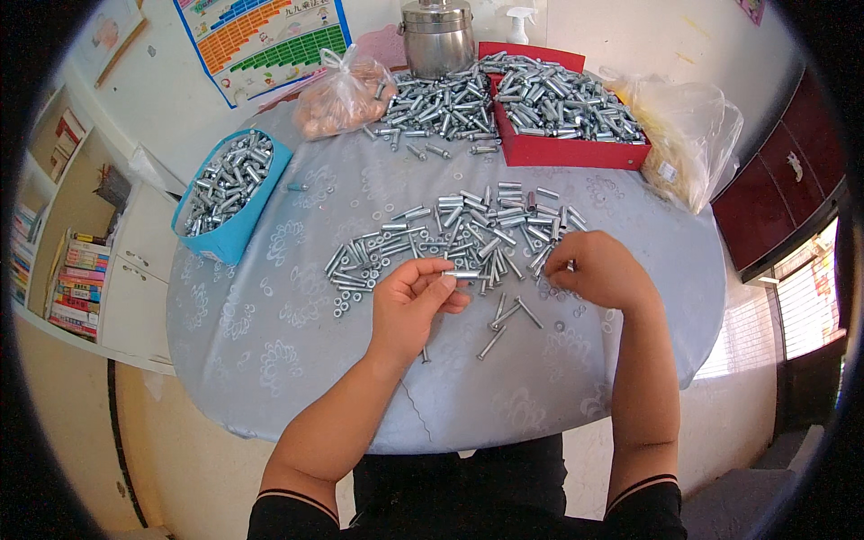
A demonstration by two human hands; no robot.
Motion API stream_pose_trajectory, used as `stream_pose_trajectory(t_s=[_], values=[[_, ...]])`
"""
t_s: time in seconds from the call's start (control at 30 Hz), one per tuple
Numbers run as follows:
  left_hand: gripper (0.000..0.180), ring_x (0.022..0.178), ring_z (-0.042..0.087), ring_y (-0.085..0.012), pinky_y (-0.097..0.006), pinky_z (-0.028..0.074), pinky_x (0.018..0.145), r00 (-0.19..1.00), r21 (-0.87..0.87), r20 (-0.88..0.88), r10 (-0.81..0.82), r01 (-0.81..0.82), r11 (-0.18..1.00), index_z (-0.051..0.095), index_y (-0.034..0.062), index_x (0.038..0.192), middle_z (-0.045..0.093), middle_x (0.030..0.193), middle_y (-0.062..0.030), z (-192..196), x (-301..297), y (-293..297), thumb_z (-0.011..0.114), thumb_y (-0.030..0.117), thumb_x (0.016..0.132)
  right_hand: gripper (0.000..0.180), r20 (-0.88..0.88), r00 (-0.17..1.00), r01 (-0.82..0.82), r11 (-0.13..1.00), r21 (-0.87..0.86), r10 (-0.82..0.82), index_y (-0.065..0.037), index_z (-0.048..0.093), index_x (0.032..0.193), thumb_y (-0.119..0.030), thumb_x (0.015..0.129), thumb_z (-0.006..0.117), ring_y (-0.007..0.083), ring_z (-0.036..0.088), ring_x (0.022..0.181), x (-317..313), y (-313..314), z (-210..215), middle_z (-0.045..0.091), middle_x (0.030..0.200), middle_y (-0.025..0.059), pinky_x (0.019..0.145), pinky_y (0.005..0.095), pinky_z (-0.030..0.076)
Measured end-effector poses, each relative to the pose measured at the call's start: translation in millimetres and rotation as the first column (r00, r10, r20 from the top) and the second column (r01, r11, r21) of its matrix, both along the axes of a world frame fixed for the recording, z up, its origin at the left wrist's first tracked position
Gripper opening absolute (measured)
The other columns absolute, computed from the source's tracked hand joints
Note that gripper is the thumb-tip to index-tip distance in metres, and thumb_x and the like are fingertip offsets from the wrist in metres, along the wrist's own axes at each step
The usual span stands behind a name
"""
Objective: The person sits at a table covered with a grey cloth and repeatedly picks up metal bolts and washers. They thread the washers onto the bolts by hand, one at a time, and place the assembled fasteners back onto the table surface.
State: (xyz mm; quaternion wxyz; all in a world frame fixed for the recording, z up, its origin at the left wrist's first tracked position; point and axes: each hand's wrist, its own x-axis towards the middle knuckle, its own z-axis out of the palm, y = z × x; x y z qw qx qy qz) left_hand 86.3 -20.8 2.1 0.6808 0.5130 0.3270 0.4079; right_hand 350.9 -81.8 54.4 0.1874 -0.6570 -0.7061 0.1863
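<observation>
My left hand [412, 304] pinches a silver metal expansion bolt [463, 274] between thumb and fingers, held level with its end pointing right. My right hand [601, 272] is bent down at the right side of the loose pile, fingers closed together; whatever is in them is hidden. Behind both hands spreads a pile of metal sleeves [509, 214], bolts and nuts. Several long bolts [529, 311] lie apart from it, between my forearms. Small nuts [340, 308] sit at the pile's left edge, and thin washers [560, 326] lie just below my right hand.
On the grey cloth-covered table [243, 360] stand a blue container [209, 245] of bolts at left and a red box [576, 155] of bolts at back right. A tied plastic bag [340, 101], a bolt heap [441, 101], a steel pot [438, 40] and another bag [688, 144] line the back.
</observation>
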Motion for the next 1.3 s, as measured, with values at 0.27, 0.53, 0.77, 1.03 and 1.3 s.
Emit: stream_pose_trajectory(t_s=[0.27,0.53,0.77,1.03,1.3], values=[[0.018,0.076,0.069,-0.0189,-0.031,0.059,0.067,0.999,0.033,-0.015,-0.042,0.042,0.999,0.061,-0.0019,0.108,0.069,0.092,-0.0123,-2,6,-12,0.059,0.002,0.09,0.016,0.025,0.999,-0.04,0.997,0.064,0.038,-0.008,0.07,0.087,-0.012,0.071,0.071,0.0305,0.061,0.086,3,-13,-28,0.062,0.086,0.0097,0.074,0.0409,0.049],[0.018,0.079,0.069,-0.019,-0.03,0.058,0.069,0.996,0.068,-0.063,-0.06,0.065,0.996,0.059,-0.0027,0.108,0.068,0.091,-0.0123,-5,13,-13,0.059,-0.001,0.089,0.013,0.006,0.999,-0.039,0.997,0.073,0.039,-0.007,0.064,0.086,-0.011,0.074,0.067,0.032,0.06,0.086,0,-18,-29,0.06,0.085,0.0107,0.074,0.0428,0.049],[0.018,0.08,0.069,-0.0203,-0.031,0.059,0.07,0.997,0.054,-0.057,-0.045,0.048,0.997,0.058,-0.0023,0.107,0.068,0.094,-0.0134,-4,17,-22,0.058,-0.002,0.089,0.009,-0.374,0.928,0.038,0.993,0.107,0.004,-0.004,0.061,0.085,-0.005,0.077,0.066,0.0226,0.063,0.073,-6,-17,-23,0.061,0.08,0.009,0.066,0.0354,0.05],[0.017,0.078,0.069,-0.0204,-0.033,0.059,0.07,0.998,0.026,-0.051,-0.021,0.022,0.999,0.057,-0.002,0.108,0.068,0.096,-0.0147,-2,19,-28,0.056,-0.002,0.091,0.01,-0.718,0.69,-0.013,0.993,0.113,0.091,0.0,0.061,0.085,-0.002,0.079,0.069,0.0101,0.06,0.069,-35,-13,-32,0.063,0.075,0.0047,0.064,0.0257,0.049],[0.016,0.078,0.069,-0.02,-0.033,0.059,0.069,1.0,0.016,0.0,-0.027,0.027,1.0,0.057,-0.0013,0.108,0.068,0.096,-0.0144,-3,17,-30,0.058,0.002,0.092,0.012,-0.794,0.604,-0.049,0.998,0.046,0.066,0.0,0.064,0.088,0.004,0.079,0.07,0.0084,0.06,0.077,-35,-14,-31,0.065,0.083,0.003,0.07,0.0245,0.05]])
